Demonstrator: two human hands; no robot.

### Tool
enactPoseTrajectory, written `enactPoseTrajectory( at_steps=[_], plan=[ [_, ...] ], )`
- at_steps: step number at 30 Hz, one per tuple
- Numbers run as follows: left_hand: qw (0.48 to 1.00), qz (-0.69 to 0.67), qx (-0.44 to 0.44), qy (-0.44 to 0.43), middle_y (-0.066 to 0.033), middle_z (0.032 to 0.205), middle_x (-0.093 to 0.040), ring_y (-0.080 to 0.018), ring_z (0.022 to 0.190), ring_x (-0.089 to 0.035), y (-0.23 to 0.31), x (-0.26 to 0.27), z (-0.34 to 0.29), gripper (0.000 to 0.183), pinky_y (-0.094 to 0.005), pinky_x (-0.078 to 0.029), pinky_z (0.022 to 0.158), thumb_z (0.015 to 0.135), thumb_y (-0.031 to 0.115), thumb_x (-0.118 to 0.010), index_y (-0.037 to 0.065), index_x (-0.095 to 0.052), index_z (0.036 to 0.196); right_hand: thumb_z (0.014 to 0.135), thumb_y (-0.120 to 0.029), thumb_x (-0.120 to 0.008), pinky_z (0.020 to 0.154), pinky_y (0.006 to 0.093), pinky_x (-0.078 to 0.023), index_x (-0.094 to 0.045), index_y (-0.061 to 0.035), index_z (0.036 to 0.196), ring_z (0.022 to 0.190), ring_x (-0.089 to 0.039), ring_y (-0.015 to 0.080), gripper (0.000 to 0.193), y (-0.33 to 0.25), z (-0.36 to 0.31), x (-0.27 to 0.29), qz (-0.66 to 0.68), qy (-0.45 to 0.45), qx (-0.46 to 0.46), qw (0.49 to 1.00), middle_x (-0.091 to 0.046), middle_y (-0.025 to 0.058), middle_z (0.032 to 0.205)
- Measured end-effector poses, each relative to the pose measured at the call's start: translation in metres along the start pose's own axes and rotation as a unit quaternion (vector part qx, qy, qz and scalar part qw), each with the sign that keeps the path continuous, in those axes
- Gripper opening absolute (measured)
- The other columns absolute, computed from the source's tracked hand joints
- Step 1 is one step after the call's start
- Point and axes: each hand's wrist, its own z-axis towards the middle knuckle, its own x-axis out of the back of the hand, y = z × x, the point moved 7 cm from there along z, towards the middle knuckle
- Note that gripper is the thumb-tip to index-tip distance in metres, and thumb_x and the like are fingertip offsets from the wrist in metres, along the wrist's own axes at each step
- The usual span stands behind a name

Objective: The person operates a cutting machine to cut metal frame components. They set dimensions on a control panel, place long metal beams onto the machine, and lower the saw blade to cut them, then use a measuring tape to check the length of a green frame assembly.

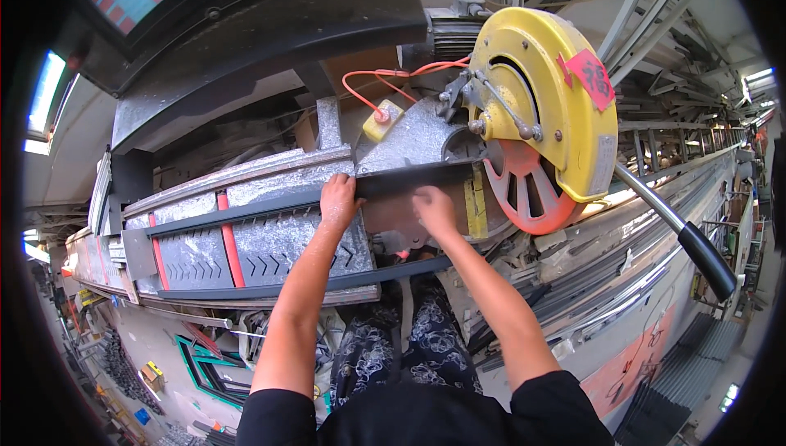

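A long dark metal profile (246,215) lies across the bed of a cut-off saw, and its right end reaches close to the blade guard. My left hand (338,200) is closed over this profile near the middle, fingers on its far side and thumb to the right. Just below the profile's right part is my right hand (435,210), its fingers curled together; whatever may be in them is hidden. To the right of that hand stand the saw's yellow upper guard (536,78) and its red slotted lower guard (528,188).
A black-gripped lever (706,259) sticks out from the saw toward the lower right. An orange cable (356,76) runs to a yellow switch box (381,122) behind the bed. Long profiles (606,262) are stacked at right. Green-edged frames (196,368) lie at lower left.
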Motion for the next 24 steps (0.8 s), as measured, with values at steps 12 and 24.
enactPoseTrajectory(
  at_steps=[12,24],
  plan=[
    [0.998,-0.047,0.026,0.038,-0.0139,0.087,-0.055,-0.0333,0.089,-0.054,-0.017,0.015,-0.016,0.035,-0.0432,-0.043,0.077,0.061,0.02,-0.077,0.004,-0.059,0.087,0.08,-0.025,-0.066,0.084,0.036,-0.047,-0.057,0.0003,0.115,0.092,-0.061,0.03,0.044,-0.434,-0.234,0.225,-0.622,0.274,0.367,0.635,-0.059,0.0201,0.111],
    [0.999,-0.028,0.038,0.008,-0.0125,0.089,-0.055,-0.0308,0.09,-0.054,-0.014,0.005,-0.008,0.037,-0.0424,-0.043,0.077,0.062,0.024,-0.078,0.008,-0.062,0.09,0.076,-0.022,-0.069,0.062,0.0425,-0.048,-0.056,0.0008,0.088,0.069,-0.059,0.0365,0.029,-0.216,-0.257,0.244,-0.522,0.17,0.091,0.831,-0.059,0.017,0.071]
  ],
)
